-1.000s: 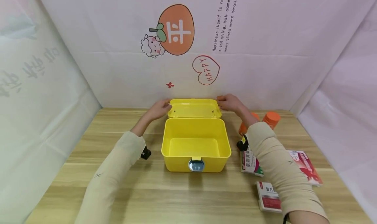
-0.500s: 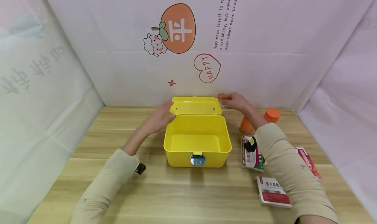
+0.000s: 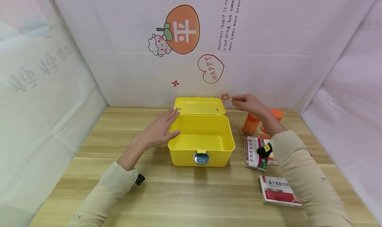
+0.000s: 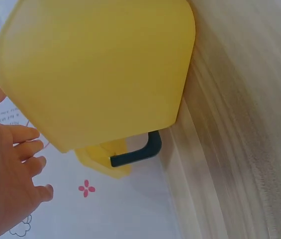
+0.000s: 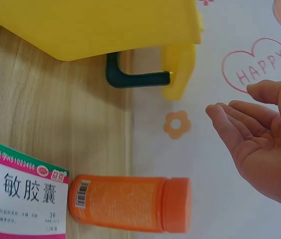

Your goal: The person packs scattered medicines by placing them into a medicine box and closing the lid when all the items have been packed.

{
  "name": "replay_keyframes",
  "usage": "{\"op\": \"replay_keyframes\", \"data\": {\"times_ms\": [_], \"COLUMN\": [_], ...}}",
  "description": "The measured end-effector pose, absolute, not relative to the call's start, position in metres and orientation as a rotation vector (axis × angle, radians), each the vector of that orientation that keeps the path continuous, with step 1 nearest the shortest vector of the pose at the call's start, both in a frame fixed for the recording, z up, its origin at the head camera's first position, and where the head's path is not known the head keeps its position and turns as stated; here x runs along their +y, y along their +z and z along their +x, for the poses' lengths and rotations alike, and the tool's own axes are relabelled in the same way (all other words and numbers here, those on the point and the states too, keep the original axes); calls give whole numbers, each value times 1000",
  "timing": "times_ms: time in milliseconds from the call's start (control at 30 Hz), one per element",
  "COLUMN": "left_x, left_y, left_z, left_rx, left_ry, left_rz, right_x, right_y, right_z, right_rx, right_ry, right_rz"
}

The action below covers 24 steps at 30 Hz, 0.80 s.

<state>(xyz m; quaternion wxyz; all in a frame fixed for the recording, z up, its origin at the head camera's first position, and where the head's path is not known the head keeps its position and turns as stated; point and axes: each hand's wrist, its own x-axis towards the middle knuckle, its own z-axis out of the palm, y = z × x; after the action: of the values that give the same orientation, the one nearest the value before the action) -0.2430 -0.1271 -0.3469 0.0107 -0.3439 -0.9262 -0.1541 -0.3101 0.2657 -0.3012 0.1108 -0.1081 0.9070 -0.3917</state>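
A yellow plastic box (image 3: pixel 201 157) stands with its lid (image 3: pixel 200 106) laid back towards the wall; its inside holds nothing visible. A clear clasp (image 3: pixel 201 158) hangs on its front. My left hand (image 3: pixel 159 129), fingers spread and fairly straight, is at the box's left rim; in the left wrist view its thumb tip lies close to the rim, contact unclear. My right hand (image 3: pixel 249 104) hangs in the air right of the lid, loosely bent and holding nothing. In the right wrist view a dark green handle (image 5: pixel 138 79) shows behind the box.
Right of the box stand two orange bottles, one (image 3: pixel 250 123) nearer and another (image 3: pixel 276 116) partly behind my arm. Medicine boxes lie in front of them: a green-and-white one (image 3: pixel 254 152), and a red-and-white one (image 3: pixel 279 191) nearer. A printed white sheet (image 3: pixel 268 54) walls the table's back.
Both hands have left the lid's sides. My left hand has come forward and down to the box's left rim, fingers spreading. My right hand has drawn away to the right.
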Motion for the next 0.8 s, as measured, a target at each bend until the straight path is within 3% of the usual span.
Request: {"op": "replay_keyframes", "data": {"times_ms": [500, 800], "left_x": [-133, -137], "left_y": [-356, -359], "left_z": [-228, -226], "left_rx": [-2870, -2865], "left_ry": [-419, -395], "left_rz": [-1149, -1175], "right_x": [293, 305], "right_y": [-290, -293], "right_z": [-277, -271], "right_rx": [2699, 2863], "right_ry": [-1230, -979], "right_rz": [-370, -358]}}
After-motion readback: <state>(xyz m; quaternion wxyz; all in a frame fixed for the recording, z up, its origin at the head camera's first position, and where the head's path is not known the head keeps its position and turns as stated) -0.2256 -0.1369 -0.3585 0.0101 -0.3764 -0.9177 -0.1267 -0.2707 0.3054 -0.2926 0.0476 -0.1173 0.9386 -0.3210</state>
